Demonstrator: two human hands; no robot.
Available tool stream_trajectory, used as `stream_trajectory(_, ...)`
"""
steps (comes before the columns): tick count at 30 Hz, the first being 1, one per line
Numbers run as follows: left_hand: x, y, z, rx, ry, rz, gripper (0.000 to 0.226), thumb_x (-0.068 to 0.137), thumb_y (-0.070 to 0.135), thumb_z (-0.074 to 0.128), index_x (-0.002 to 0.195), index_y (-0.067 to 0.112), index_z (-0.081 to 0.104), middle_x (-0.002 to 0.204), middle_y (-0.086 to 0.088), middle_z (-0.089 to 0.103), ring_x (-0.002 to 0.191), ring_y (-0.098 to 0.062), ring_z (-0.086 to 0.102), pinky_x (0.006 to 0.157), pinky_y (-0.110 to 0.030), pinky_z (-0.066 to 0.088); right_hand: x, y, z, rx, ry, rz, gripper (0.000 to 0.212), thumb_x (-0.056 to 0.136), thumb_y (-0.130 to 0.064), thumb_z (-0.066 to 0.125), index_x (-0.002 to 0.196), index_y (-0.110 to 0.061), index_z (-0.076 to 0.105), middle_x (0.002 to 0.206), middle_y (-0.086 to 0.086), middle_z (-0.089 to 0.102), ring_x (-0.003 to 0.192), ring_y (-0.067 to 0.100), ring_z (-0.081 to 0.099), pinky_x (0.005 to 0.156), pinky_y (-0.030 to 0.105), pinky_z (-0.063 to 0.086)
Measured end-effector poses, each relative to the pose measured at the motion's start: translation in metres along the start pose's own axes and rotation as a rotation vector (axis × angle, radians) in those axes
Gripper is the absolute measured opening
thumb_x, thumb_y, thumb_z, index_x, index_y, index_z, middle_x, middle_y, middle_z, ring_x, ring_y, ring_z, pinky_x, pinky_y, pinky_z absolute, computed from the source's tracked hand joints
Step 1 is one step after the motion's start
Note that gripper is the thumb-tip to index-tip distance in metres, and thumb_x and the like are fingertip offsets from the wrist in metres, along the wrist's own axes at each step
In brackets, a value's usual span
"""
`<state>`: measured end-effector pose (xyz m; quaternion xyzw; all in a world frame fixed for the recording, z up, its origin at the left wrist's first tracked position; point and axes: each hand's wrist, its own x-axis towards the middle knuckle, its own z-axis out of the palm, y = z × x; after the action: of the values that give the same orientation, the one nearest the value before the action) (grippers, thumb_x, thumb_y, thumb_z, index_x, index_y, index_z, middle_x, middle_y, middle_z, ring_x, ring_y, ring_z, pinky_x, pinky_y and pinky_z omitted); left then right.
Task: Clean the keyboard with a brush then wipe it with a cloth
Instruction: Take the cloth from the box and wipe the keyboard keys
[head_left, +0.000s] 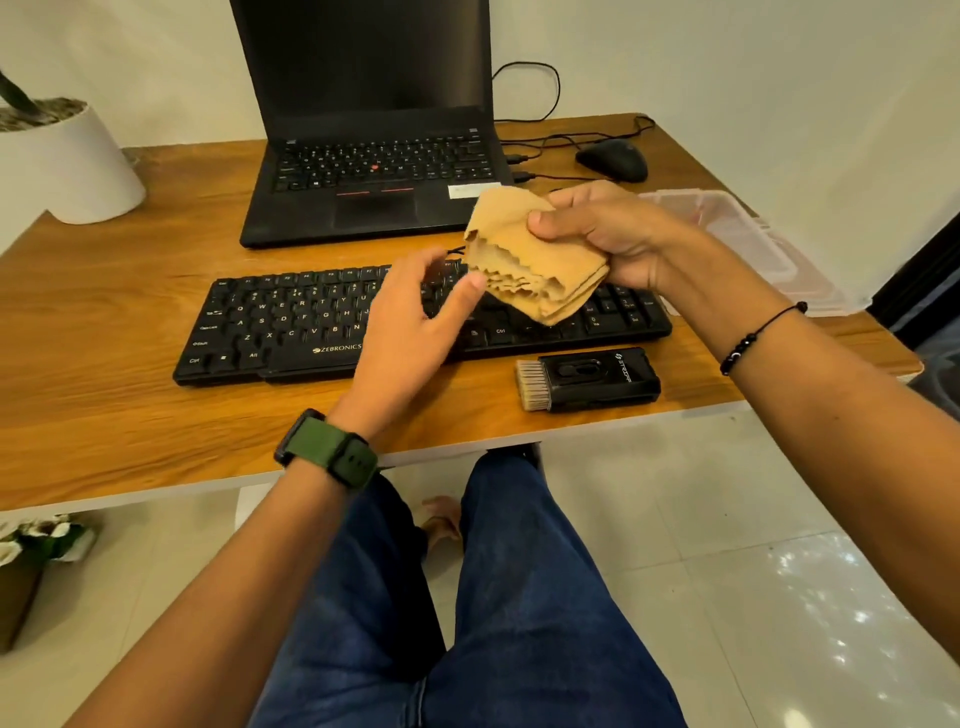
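Folded cloth (535, 270) in right hand's (613, 236) grip above keyboard (291, 327), left hand (410, 317) released; brush (587, 379) beside.

head view: one wide-angle camera | looks forward and down from above | near the wooden desk (104, 364) | lap and floor below

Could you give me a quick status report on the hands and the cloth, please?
Right hand grips folded tan cloth above black external keyboard. Left hand open, thumb at cloth's edge. Black-handled brush lies on wooden desk. Nothing blocking keyboard.
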<state>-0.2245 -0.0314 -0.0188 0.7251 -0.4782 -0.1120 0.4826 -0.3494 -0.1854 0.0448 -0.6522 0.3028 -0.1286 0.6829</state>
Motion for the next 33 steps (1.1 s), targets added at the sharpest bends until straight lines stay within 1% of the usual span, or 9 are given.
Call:
stream_trajectory(4,0.009,0.015,-0.035,-0.621,-0.119,-0.303,0.051,0.090,0.043,0.048,0.131,0.013,0.045,0.121,-0.001,0.061,0.112,-0.015,0.058,0.092,-0.029,0.049,-0.001,-0.008,0.024,0.068,-0.333,-0.028,0.038,0.075,-0.006,0.060,0.112,-0.003,0.058,0.087,0.007,0.073,0.077,0.018,0.071,0.065,0.027,0.059)
stream_trajectory(8,-0.003,0.014,-0.073,-0.806,-0.265,-0.436,0.024,0.091,0.019,0.050,0.113,0.012,0.058,0.099,-0.006,0.070,0.089,-0.017,0.068,0.075,-0.030,0.057,0.004,-0.010,0.057,-0.083,-0.517,0.007,0.032,0.078,0.000,0.059,0.110,-0.006,0.060,0.091,0.007,0.072,0.081,0.019,0.070,0.068,0.029,0.058)
stream_trajectory(13,-0.033,-0.013,-0.102,-0.474,-0.209,-0.377,0.023,0.082,-0.006,0.056,0.089,0.016,0.062,0.079,0.003,0.069,0.076,-0.010,0.067,0.065,-0.023,0.057,-0.001,-0.003,0.096,-0.684,-0.397,-0.157,0.024,0.079,-0.004,0.067,0.098,-0.018,0.066,0.087,-0.007,0.069,0.081,0.008,0.067,0.068,0.021,0.054)
stream_trajectory(16,-0.047,-0.029,-0.112,-0.307,-0.232,-0.229,0.026,0.078,-0.009,0.060,0.081,0.017,0.060,0.080,0.004,0.062,0.077,-0.005,0.063,0.069,-0.017,0.053,-0.011,0.004,0.117,-1.052,-0.299,-0.491,0.021,0.082,-0.011,0.064,0.099,-0.023,0.064,0.093,-0.013,0.061,0.088,0.004,0.056,0.069,0.013,0.040)
stream_trajectory(19,-0.053,-0.038,-0.120,-0.148,-0.190,0.001,0.026,0.077,-0.009,0.062,0.080,0.016,0.060,0.092,0.000,0.064,0.088,-0.005,0.062,0.080,-0.018,0.051,-0.018,0.030,0.133,-1.397,-0.106,-0.963,0.018,0.084,-0.006,0.058,0.101,-0.009,0.062,0.095,0.006,0.061,0.088,0.022,0.052,0.072,0.025,0.036)
stream_trajectory(21,-0.056,-0.049,-0.124,0.050,-0.189,0.239,0.025,0.077,-0.006,0.063,0.083,0.018,0.060,0.097,0.001,0.065,0.093,-0.002,0.061,0.084,-0.015,0.048,-0.023,0.054,0.138,-1.536,0.031,-1.253,0.013,0.088,-0.004,0.053,0.099,-0.002,0.060,0.087,0.013,0.059,0.077,0.026,0.052,0.063,0.032,0.041)
stream_trajectory(23,-0.060,-0.061,-0.126,0.281,-0.230,0.436,0.031,0.073,-0.006,0.061,0.088,0.021,0.058,0.102,-0.001,0.065,0.096,-0.005,0.058,0.086,-0.017,0.046,-0.027,0.075,0.140,-1.575,0.085,-1.388,0.015,0.092,-0.004,0.048,0.096,-0.002,0.062,0.080,0.012,0.058,0.068,0.024,0.051,0.056,0.032,0.043)
stream_trajectory(28,-0.077,-0.082,-0.115,0.556,-0.362,0.602,0.026,0.071,-0.007,0.065,0.090,0.009,0.056,0.110,-0.013,0.066,0.104,-0.016,0.052,0.085,-0.027,0.044,-0.034,0.102,0.137,-1.597,0.136,-1.363,0.019,0.093,-0.006,0.043,0.092,-0.006,0.063,0.076,0.008,0.054,0.070,0.022,0.039,0.059,0.032,0.031)
stream_trajectory(33,-0.082,-0.088,-0.118,0.539,-0.371,0.543,0.041,0.071,-0.006,0.057,0.104,0.016,0.047,0.119,-0.012,0.063,0.113,-0.017,0.050,0.090,-0.028,0.043,-0.039,0.100,0.127,-1.585,-0.017,-1.090,0.035,0.089,-0.037,0.044,0.107,-0.008,0.052,0.096,0.011,0.061,0.081,0.027,0.056,0.063,0.037,0.049)
